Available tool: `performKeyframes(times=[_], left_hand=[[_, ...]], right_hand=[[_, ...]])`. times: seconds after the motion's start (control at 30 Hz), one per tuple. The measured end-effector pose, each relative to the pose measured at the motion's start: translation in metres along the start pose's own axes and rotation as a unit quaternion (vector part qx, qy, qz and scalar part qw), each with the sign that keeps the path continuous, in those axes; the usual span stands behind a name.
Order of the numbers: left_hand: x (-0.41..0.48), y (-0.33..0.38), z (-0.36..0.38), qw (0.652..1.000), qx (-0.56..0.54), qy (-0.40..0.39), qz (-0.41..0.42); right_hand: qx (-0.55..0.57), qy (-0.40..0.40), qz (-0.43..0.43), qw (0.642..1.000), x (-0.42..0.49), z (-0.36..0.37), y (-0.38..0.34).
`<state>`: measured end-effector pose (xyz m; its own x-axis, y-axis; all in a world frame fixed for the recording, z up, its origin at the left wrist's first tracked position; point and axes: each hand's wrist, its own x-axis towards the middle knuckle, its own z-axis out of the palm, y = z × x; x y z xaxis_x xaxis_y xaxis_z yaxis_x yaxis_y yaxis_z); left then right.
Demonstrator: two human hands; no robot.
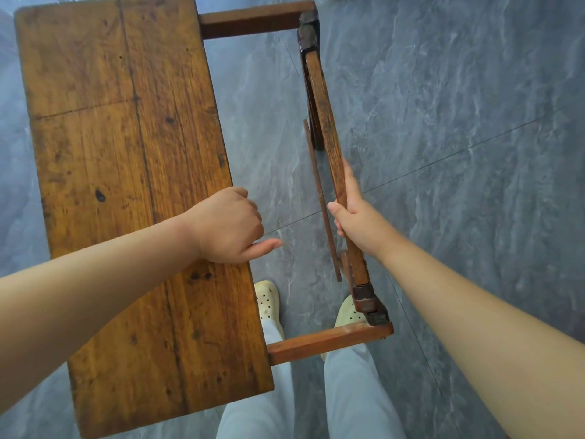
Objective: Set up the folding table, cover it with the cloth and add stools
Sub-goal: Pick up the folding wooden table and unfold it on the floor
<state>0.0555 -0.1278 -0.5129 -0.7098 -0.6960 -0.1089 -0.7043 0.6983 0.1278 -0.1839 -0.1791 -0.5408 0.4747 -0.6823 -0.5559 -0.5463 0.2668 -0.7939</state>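
Observation:
A worn brown wooden folding table is seen from above. Its plank top (126, 153) fills the left half of the view. My left hand (228, 226) grips the top's right edge, fingers curled under it and thumb pointing right. A wooden rail (329, 137) of the frame stands apart on the right, joined to the top by a far crossbar (253, 22) and a near crossbar (329, 342). My right hand (351, 210) holds this rail, thumb on its left face and fingers wrapped round its far side. No cloth or stool is in view.
Grey marbled floor tiles (459, 153) lie all around and show through the open frame. My feet in cream perforated clogs (267, 301) and pale trouser legs (348, 394) stand close under the near crossbar. A thin wooden slat (321, 198) hangs just left of the rail.

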Motion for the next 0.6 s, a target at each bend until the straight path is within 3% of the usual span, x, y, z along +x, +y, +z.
performKeyframes(times=[0.27,0.6], left_hand=[[-0.020,-0.003,-0.001,1.000,0.009,-0.026,-0.013],[-0.012,-0.003,-0.009,1.000,0.027,0.009,-0.005]], right_hand=[[0.053,-0.012,-0.009,0.999,0.003,0.016,-0.006],[0.106,-0.008,-0.031,0.994,-0.005,0.004,-0.007]])
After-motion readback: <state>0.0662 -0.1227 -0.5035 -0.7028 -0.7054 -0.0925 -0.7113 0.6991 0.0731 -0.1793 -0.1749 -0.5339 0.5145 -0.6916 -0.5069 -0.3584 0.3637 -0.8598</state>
